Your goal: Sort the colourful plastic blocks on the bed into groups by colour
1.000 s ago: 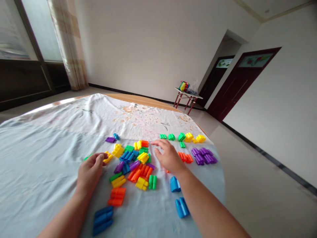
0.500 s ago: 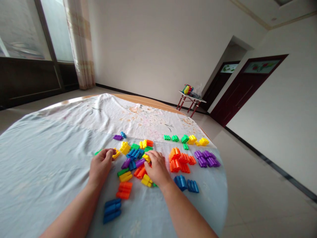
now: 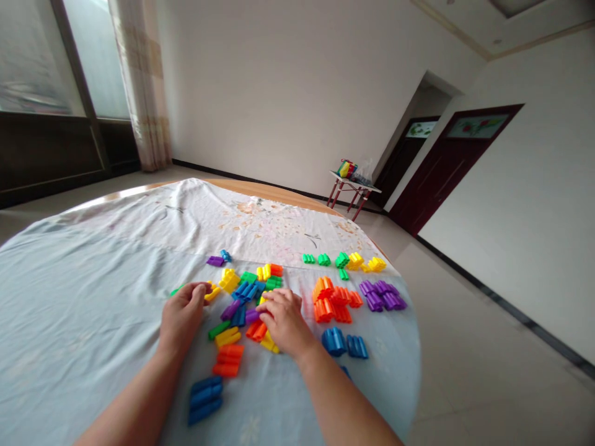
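Near the left side of a loose pile of plastic building blocks is my left hand (image 3: 185, 317), its fingers curled together. A yellow block (image 3: 212, 292) lies at its fingertips, and part of a green block (image 3: 175, 290) shows behind it. What the curled fingers may hold is hidden. My right hand (image 3: 284, 319) reaches over the pile from the right, fingers apart and bent downward. Beneath and beside its fingertips are a purple block (image 3: 252, 316), an orange block (image 3: 256, 331) and a partly covered yellow block (image 3: 269, 342). Blue blocks (image 3: 246, 290) lie between the hands.
On the right, blocks lie grouped by colour: green (image 3: 324, 259), yellow (image 3: 375, 265), orange (image 3: 332, 301), purple (image 3: 382, 296) and blue (image 3: 334, 341). Orange (image 3: 228, 360) and blue blocks (image 3: 205, 399) lie nearer me. A cloth (image 3: 116, 297) covers the round table. A small side table (image 3: 356, 181) stands beyond.
My right hand has shifted left and slightly toward me across the pile. Another blue block now shows beside my right forearm. My left hand stays about where it was; the view has shifted slightly.
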`<state>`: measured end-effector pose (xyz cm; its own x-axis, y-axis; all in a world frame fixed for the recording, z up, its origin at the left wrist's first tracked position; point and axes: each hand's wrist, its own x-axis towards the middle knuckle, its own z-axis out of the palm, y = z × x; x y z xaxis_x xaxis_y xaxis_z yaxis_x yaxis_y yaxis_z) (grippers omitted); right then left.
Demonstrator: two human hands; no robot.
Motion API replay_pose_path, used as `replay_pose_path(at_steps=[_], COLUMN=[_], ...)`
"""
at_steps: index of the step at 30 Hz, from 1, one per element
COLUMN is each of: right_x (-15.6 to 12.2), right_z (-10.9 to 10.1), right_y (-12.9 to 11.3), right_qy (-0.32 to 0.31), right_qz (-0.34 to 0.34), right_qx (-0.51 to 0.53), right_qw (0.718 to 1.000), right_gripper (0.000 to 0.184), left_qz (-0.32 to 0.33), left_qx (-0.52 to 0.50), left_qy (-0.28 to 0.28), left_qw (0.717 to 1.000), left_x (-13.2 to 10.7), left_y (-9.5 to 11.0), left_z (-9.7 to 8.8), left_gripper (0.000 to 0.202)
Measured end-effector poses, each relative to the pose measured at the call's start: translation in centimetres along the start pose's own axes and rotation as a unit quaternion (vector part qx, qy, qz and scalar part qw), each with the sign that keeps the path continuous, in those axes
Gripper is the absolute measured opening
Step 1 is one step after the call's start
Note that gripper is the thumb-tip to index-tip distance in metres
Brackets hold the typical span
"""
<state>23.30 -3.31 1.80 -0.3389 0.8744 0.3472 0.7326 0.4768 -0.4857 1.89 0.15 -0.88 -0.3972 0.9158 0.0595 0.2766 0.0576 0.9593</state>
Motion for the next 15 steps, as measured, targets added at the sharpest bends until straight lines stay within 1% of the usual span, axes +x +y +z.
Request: replay_pose_path(at_steps=[3,7,9,11,13,15], right_x=[-0.4,-0.7,-0.9,-1.0,-1.1,-1.2], right_z=[-0.2,-1.3,-2.1,-2.8,-3.0,-2.8], right_y=[-0.4,-1.3,-1.6,-1.7,-1.4,-0.9], right_qy=[-0.001,0.012,0.012,-0.004,-0.030,-0.045], right_qz=[-0.023,-0.021,-0.021,-0.024,-0.020,-0.007], right_qx=[0.039,0.082,0.080,0.066,0.046,0.021], right_qw=[0.999,0.996,0.997,0.998,0.998,0.999], right_gripper=[0.016,0.023,0.025,0.024,0.023,0.020], left_qz=[0.002,0.007,0.007,0.012,0.011,0.005], left_qx=[0.008,0.036,0.046,0.045,0.038,0.027], left_qy=[-0.003,0.000,0.001,0.003,0.006,0.004], left_qw=[1.000,0.999,0.999,0.999,0.999,1.000], left_x=[0.0,0.4,0.6,0.6,0.6,0.4], left_y=[0.0,-0.4,-0.6,-0.7,-0.6,-0.6], left_z=[-0.2,-0.3,-0.4,-0.4,-0.4,-0.3], left_gripper=[0.035,0.035,0.035,0.035,0.035,0.034])
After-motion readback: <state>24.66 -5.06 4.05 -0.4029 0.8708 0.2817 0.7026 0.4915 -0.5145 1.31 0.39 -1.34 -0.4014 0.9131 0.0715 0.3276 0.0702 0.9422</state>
